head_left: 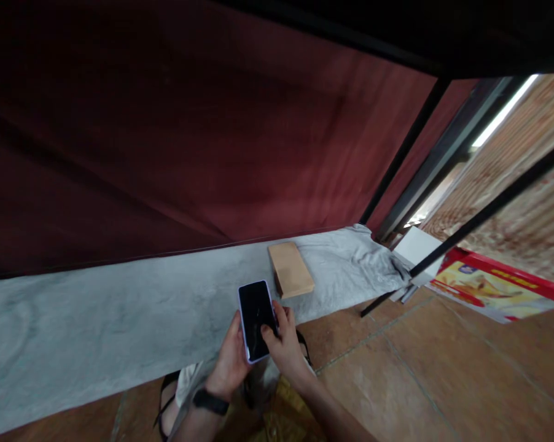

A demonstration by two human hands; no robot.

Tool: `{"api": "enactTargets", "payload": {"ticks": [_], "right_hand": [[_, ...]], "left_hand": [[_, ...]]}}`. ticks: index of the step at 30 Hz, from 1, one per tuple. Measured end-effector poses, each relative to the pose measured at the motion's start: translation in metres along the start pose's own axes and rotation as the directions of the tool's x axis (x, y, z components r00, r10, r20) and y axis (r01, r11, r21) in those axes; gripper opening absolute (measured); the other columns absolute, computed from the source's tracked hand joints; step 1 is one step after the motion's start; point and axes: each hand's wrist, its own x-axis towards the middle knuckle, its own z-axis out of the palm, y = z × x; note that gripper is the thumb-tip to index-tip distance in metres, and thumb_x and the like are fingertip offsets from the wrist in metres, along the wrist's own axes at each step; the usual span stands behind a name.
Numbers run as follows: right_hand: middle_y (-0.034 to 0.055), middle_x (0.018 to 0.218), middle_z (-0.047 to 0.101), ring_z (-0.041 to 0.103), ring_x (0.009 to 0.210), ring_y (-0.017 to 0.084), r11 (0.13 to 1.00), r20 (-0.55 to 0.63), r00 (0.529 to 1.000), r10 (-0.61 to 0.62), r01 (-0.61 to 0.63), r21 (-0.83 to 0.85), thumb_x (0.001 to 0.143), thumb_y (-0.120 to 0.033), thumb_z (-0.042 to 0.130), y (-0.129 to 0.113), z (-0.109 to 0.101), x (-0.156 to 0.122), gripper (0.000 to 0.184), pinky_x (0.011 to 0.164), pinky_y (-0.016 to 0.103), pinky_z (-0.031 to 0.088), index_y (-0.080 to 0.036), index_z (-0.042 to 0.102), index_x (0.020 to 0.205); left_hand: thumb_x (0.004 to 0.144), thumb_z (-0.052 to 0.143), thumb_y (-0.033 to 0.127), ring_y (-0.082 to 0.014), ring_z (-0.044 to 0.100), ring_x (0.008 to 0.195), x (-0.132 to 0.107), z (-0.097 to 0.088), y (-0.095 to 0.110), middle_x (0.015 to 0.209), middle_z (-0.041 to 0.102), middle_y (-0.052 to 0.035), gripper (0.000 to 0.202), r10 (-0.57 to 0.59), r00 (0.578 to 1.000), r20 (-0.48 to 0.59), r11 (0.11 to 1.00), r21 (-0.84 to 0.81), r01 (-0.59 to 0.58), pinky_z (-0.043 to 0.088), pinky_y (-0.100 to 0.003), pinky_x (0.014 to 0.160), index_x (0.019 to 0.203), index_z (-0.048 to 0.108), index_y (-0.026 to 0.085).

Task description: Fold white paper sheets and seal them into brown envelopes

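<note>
A smartphone (255, 307) with a dark screen and a pale purple case is held upright between both hands, just over the near edge of the cloth. My left hand (233, 359) is closed around its left side and lower back; a black band circles that wrist. On the right edge, the fingers of my right hand (285, 344) grip the case while the thumb lies over the lower part of the screen. Beyond the phone, slightly to the right, a brown cardboard box (292, 269) rests on the grey cloth (134, 313), apart from both hands.
A dark red fabric wall (240, 147) rises behind the cloth-covered surface. Black poles (403, 153) slant at the right. A red and yellow printed box (493, 282) and a white box (417, 252) sit near the surface's right end. Tiled floor (397, 374) spreads below.
</note>
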Motion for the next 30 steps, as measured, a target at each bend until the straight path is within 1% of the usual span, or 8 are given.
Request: {"api": "enactTargets", "payload": {"ticks": [6, 16, 22, 24, 26, 27, 29, 30], "right_hand": [[0.0083, 0.118, 0.056, 0.061, 0.110, 0.021, 0.997, -0.005, 1.000, -0.003, 0.004, 0.080, 0.088, -0.023, 0.050, -0.003, 0.014, 0.006, 0.053, 0.097, 0.035, 0.055, -0.022, 0.054, 0.141], [0.0094, 0.121, 0.061, 0.064, 0.102, 0.021, 0.998, 0.054, 0.998, -0.043, 0.046, -0.048, 0.086, -0.020, 0.052, -0.003, 0.014, 0.015, 0.058, 0.088, 0.034, 0.057, -0.022, 0.054, 0.143], [0.0118, 0.128, 0.059, 0.064, 0.102, 0.021, 0.997, 0.056, 0.998, 0.022, -0.026, 0.066, 0.088, -0.028, 0.055, -0.001, 0.021, 0.031, 0.050, 0.088, 0.034, 0.057, -0.020, 0.062, 0.137], [0.0113, 0.130, 0.060, 0.063, 0.106, 0.022, 0.991, 0.020, 0.998, 0.058, -0.060, 0.123, 0.089, -0.035, 0.057, -0.020, 0.016, 0.038, 0.044, 0.094, 0.036, 0.054, -0.021, 0.065, 0.130], [0.0076, 0.117, 0.066, 0.062, 0.106, 0.021, 0.978, 0.050, 0.997, 0.065, -0.074, 0.197, 0.092, -0.041, 0.057, -0.052, 0.005, 0.039, 0.037, 0.097, 0.036, 0.051, -0.023, 0.068, 0.122], [0.0055, 0.109, 0.068, 0.063, 0.101, 0.020, 0.964, 0.143, 0.989, 0.047, -0.082, 0.252, 0.094, -0.044, 0.056, -0.072, -0.004, 0.037, 0.034, 0.095, 0.034, 0.051, -0.023, 0.070, 0.117], [0.0038, 0.098, 0.070, 0.065, 0.096, 0.019, 0.937, 0.379, 0.925, -0.022, -0.114, 0.330, 0.097, -0.051, 0.054, -0.111, -0.025, 0.022, 0.035, 0.091, 0.033, 0.052, -0.022, 0.073, 0.102], [0.0037, 0.094, 0.070, 0.066, 0.095, 0.020, 0.938, 0.445, 0.895, -0.039, -0.120, 0.325, 0.097, -0.054, 0.053, -0.129, -0.036, 0.011, 0.038, 0.088, 0.033, 0.053, -0.022, 0.074, 0.099]], "left_hand": [[0.098, 0.057, 0.043, -0.0286, 0.075, 0.101, 0.006, -0.004, 0.015, 0.104, 0.079, -0.0137, 0.048, 0.045, 0.999, 0.027, 0.998, 0.041, -0.047, 0.056, -0.040, 0.098, 0.129, 0.067, 0.008], [0.098, 0.054, 0.048, -0.0285, 0.075, 0.100, 0.010, -0.007, 0.026, 0.104, 0.079, -0.0125, 0.049, 0.024, 0.997, 0.073, 0.998, 0.048, -0.027, 0.055, -0.041, 0.097, 0.128, 0.067, 0.010], [0.098, 0.054, 0.051, -0.0289, 0.074, 0.102, 0.025, -0.016, 0.041, 0.108, 0.078, -0.0138, 0.054, 0.012, 0.996, 0.086, 0.998, 0.064, -0.018, 0.054, -0.044, 0.100, 0.132, 0.065, 0.012], [0.096, 0.056, 0.053, -0.0299, 0.074, 0.102, 0.031, -0.021, 0.050, 0.108, 0.078, -0.0142, 0.054, 0.013, 0.995, 0.096, 0.998, 0.060, -0.018, 0.055, -0.046, 0.098, 0.130, 0.066, 0.012], [0.095, 0.057, 0.054, -0.0304, 0.075, 0.099, 0.037, -0.025, 0.059, 0.107, 0.078, -0.0146, 0.052, 0.018, 0.996, 0.090, 0.998, 0.059, -0.023, 0.056, -0.046, 0.096, 0.124, 0.068, 0.012], [0.095, 0.056, 0.054, -0.0307, 0.075, 0.099, 0.039, -0.027, 0.063, 0.106, 0.078, -0.0152, 0.052, 0.017, 0.996, 0.086, 0.998, 0.058, -0.022, 0.056, -0.046, 0.095, 0.122, 0.068, 0.011], [0.098, 0.050, 0.057, -0.0315, 0.074, 0.098, 0.045, -0.032, 0.068, 0.106, 0.077, -0.0171, 0.057, 0.002, 0.996, 0.090, 0.999, 0.054, -0.007, 0.056, -0.046, 0.093, 0.120, 0.068, 0.008], [0.100, 0.044, 0.057, -0.0321, 0.074, 0.099, 0.047, -0.035, 0.070, 0.106, 0.077, -0.0181, 0.061, -0.009, 0.995, 0.099, 0.999, 0.054, 0.004, 0.056, -0.046, 0.092, 0.121, 0.068, 0.006]]}}
